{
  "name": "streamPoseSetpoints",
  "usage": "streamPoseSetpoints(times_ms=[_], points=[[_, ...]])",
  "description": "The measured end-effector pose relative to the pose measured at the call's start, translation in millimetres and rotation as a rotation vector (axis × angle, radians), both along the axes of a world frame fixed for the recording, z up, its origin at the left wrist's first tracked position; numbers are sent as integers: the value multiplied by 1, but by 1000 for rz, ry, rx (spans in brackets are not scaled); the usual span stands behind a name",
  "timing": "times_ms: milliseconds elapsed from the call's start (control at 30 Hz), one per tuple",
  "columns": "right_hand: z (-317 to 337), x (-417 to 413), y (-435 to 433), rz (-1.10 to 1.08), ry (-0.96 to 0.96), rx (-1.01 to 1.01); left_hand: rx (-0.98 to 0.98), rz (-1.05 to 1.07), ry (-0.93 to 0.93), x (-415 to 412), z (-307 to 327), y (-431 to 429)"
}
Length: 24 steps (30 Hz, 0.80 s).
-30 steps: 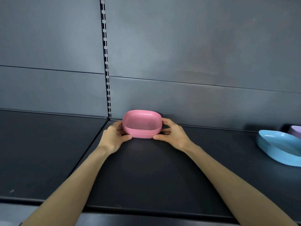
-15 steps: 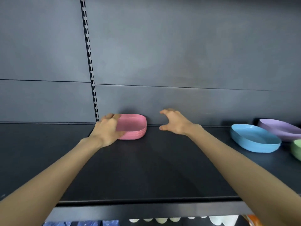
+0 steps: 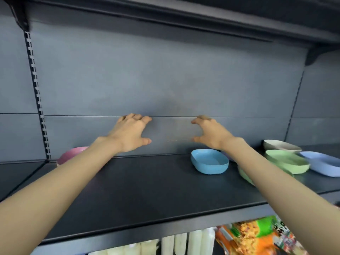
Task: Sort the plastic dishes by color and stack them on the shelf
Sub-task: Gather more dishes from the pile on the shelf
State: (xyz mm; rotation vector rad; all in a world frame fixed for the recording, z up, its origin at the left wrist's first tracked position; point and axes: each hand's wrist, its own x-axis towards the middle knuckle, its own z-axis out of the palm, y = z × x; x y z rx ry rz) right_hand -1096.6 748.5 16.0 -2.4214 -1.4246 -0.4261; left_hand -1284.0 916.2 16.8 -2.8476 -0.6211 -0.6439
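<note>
Hovering in the air over the dark shelf, the left hand and the right hand face each other in front of the grey back panel. Both are empty, with fingers spread and loosely curved, thumbs held apart, and a wide gap between the two hands. The pink dish sits at the back left of the shelf, close to the slotted upright. The left forearm hides most of it, so I cannot tell whether it is one dish or several. The blue dish stands alone near the back of the shelf, below the right hand and apart from it. Further right lies a cluster: a green dish, a cream dish behind it, and a pale blue dish just beside it. A second green dish peeks out from under the right forearm. Below the shelf edge, orange and green snack packets and pale packages show, blurred.
</note>
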Motion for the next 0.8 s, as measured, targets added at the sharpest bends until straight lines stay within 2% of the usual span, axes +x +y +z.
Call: streamPoseSetpoints(times_ms=[367, 800], points=[[-13, 70, -167, -92, -15, -91, -81, -74, 50, 85, -24, -159], [-15, 177, -208, -129, -5, -75, -72, -145, 49, 202, -21, -194]])
